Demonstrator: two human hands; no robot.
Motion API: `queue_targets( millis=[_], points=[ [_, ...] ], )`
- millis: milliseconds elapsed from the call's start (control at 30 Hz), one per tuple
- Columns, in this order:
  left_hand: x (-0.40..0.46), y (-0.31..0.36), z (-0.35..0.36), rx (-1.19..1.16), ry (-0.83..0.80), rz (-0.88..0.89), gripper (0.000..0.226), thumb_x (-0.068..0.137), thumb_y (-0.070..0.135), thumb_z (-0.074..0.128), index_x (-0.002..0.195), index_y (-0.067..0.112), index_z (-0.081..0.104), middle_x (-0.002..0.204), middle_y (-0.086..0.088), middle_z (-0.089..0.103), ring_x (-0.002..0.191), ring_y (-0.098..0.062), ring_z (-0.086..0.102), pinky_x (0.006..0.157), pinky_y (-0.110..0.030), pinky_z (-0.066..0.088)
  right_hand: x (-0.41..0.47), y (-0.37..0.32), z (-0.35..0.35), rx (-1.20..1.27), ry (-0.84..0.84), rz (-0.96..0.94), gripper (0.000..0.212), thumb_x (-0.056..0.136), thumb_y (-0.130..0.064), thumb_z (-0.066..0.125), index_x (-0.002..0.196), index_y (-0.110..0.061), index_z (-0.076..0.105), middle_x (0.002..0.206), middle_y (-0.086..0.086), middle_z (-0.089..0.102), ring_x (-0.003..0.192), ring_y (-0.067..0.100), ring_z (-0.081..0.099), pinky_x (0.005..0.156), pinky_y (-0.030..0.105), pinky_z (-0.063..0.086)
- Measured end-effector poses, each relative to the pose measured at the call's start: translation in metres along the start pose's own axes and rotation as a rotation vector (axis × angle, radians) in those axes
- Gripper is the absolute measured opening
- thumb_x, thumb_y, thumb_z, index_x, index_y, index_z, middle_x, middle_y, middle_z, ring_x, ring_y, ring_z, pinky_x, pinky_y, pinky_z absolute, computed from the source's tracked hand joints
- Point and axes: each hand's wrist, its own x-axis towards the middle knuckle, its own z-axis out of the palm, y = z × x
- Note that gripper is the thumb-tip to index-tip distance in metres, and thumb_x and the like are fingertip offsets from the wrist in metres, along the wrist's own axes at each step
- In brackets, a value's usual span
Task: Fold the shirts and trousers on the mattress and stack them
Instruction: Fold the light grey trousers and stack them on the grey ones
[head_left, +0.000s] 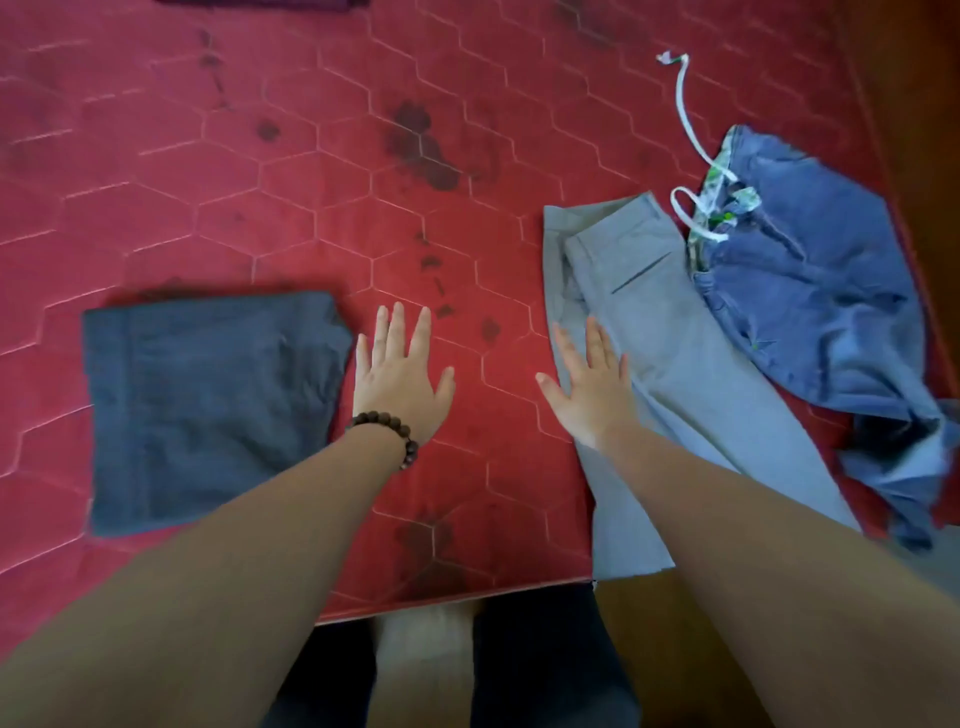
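Note:
A dark grey folded garment (208, 405) lies flat on the red mattress (311, 182) at the left. Light grey trousers (670, 364) stretch lengthwise at the right, their lower end hanging over the mattress's near edge. Beyond them sits a crumpled blue garment (810, 296) with a white drawstring (685, 119). My left hand (400, 374), with a bead bracelet on the wrist, hovers open just right of the folded garment. My right hand (592, 384) is open, fingers spread, over the left edge of the grey trousers. Neither hand holds anything.
A dark maroon cloth (265, 4) shows at the top edge. The mattress's near edge (441, 603) runs just in front of my legs. A brown wooden surface (924, 130) borders the mattress on the right. Dark stains mark the mattress's middle.

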Motion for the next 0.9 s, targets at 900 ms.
queue_targets(
  millis=[900],
  points=[
    [0.174,0.178,0.132,0.138,-0.009,-0.101,0.06,0.102,0.028,0.024,0.152,0.011,-0.003,0.161,-0.01,-0.003,0.148,-0.023,-0.006,0.121,-0.041,0.003,0.175,0.117,0.022,-0.043,0.034,-0.171,0.091,0.083,-0.075,0.028,0.152,-0.029,-0.01,0.158,0.015,-0.02,0.145,0.039,-0.017,0.107,0.072,-0.009]
  ],
)
